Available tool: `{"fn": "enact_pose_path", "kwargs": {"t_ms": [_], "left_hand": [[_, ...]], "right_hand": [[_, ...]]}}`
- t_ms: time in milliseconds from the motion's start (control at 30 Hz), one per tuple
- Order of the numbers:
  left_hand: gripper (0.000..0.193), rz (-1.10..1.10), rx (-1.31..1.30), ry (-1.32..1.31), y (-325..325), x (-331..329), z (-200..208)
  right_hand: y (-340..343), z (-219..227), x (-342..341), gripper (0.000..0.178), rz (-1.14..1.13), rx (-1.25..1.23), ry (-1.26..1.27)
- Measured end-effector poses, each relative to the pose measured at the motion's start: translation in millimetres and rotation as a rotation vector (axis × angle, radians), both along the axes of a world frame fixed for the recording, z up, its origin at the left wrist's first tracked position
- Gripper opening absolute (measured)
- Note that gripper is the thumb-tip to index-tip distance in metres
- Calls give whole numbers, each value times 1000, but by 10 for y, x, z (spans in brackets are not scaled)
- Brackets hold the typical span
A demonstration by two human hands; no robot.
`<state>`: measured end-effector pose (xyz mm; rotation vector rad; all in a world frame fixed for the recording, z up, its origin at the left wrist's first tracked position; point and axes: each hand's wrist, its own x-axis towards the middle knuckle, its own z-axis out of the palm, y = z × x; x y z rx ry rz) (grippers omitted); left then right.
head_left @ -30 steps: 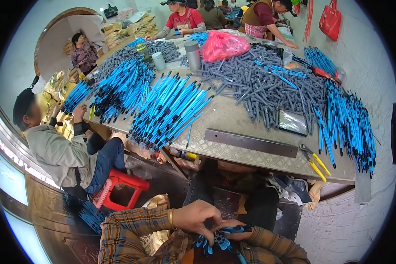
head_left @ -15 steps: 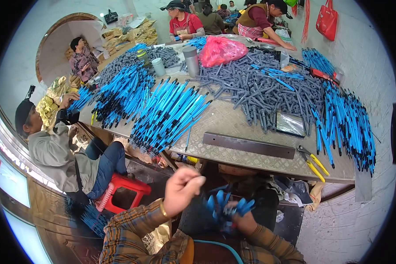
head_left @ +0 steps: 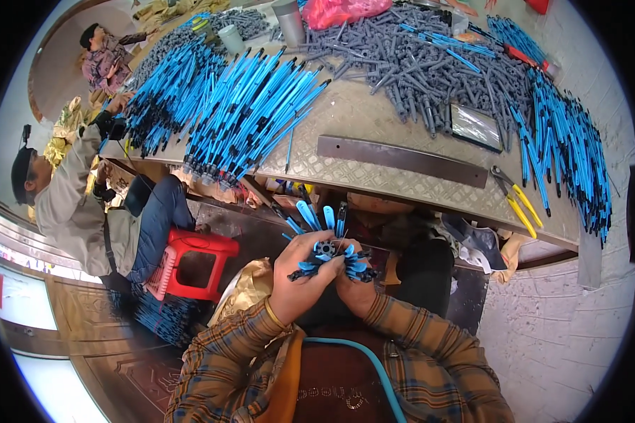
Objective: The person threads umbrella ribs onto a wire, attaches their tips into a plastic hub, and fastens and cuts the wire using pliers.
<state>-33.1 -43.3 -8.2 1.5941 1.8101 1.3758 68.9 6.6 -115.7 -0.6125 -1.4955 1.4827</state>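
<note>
Over my lap, my left hand [head_left: 298,273] and my right hand [head_left: 358,290] meet around what looks like an umbrella frame [head_left: 324,249]. Its round black hub faces up, and blue ribs with black joints fan out on both sides and toward the table. Both hands are closed on it, the left thumb pressed near the hub at the side where the right fingers curl. A thin strand, perhaps wire, sticks up beside the right fingers. The fingertips partly cover the ribs, so the exact grip of each is hidden.
On the table [head_left: 363,116] lie blue rib bundles [head_left: 250,113], heaped grey plastic tubes [head_left: 409,60], a metal bar [head_left: 402,161] and yellow-handled pliers [head_left: 516,204]. At left, a person [head_left: 70,204] sits by a red stool [head_left: 197,257]. More blue ribs [head_left: 159,317] lie on the floor.
My left hand, raised and apart before, has come down to the frame beside my right hand. The frame has risen from my lap. My view has tilted downward.
</note>
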Motion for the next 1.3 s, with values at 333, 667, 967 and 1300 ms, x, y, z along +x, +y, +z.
{"fn": "enact_pose_path", "kwargs": {"t_ms": [333, 667, 967, 1300], "left_hand": [[28, -191, 84, 134, 107, -74, 34], [25, -378, 51, 200, 278, -82, -15], [18, -462, 64, 134, 419, -125, -40], [19, -463, 41, 47, 290, -165, -160]], "right_hand": [[-13, 100, 286, 74, 54, 452, -372], [-7, 232, 487, 86, 149, 508, -451], [202, 180, 658, 82, 443, 260, -224], [332, 594, 834, 43, 357, 239, -191]]}}
